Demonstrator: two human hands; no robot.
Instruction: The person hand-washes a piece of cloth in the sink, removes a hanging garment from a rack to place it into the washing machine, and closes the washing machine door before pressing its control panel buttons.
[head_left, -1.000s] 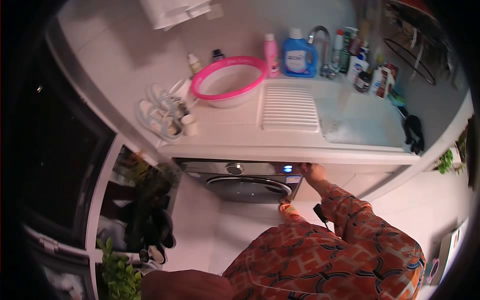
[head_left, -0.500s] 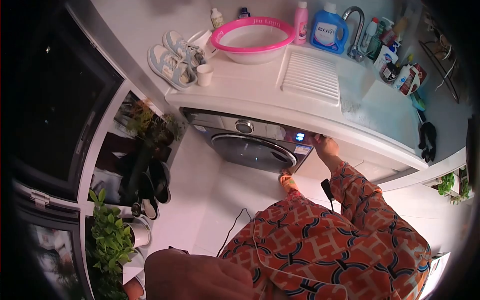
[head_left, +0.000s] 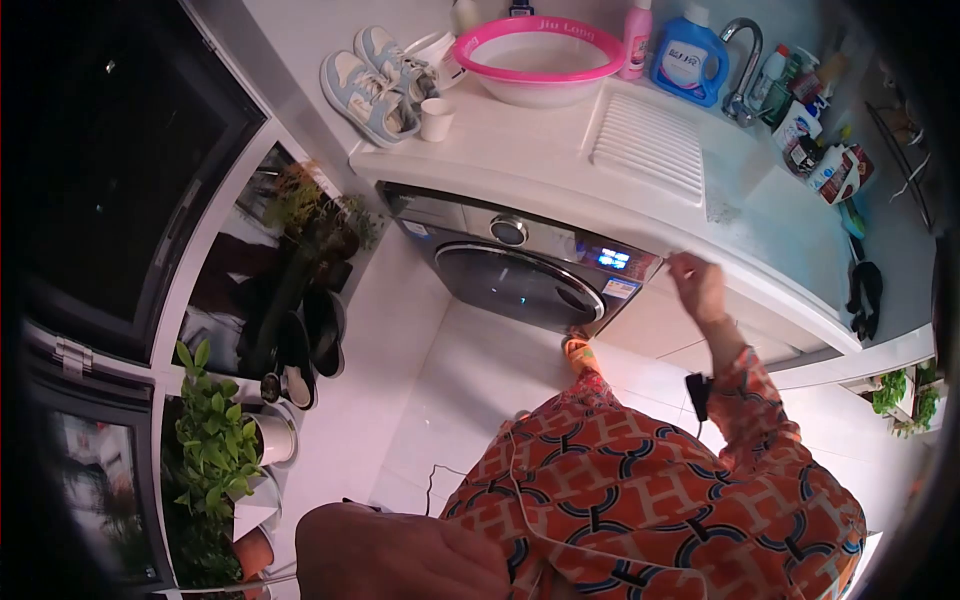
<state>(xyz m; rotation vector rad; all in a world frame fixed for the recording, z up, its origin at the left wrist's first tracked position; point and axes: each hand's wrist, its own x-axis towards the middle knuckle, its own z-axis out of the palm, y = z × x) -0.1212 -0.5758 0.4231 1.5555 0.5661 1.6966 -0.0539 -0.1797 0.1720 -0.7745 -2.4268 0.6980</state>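
My right hand [head_left: 697, 285] hovers just off the right end of a dark washing machine [head_left: 520, 285], below the countertop's front edge. Its fingers are curled in, and nothing shows in them. On the machine's control panel a display [head_left: 613, 258] glows blue-white, left of my hand; a round dial [head_left: 509, 231] sits mid-panel and the round door looks closed. Very near the camera at the bottom, my left hand [head_left: 400, 550] appears large and dim, its fingers mostly hidden. A small black object [head_left: 698, 395] with a cord hangs beside my right sleeve.
The countertop [head_left: 500, 135] holds sneakers [head_left: 375, 90], a paper cup [head_left: 437, 119], a pink-rimmed basin [head_left: 540, 85], a blue detergent jug [head_left: 688, 60] and a sink with a tap [head_left: 742, 75]. Potted plants [head_left: 215, 425] and shoes [head_left: 322, 335] stand on the left.
My right hand has drawn back from the panel's right end, moving right. The view has shifted slightly, and the display shows brighter, larger lit marks. My left hand stays low.
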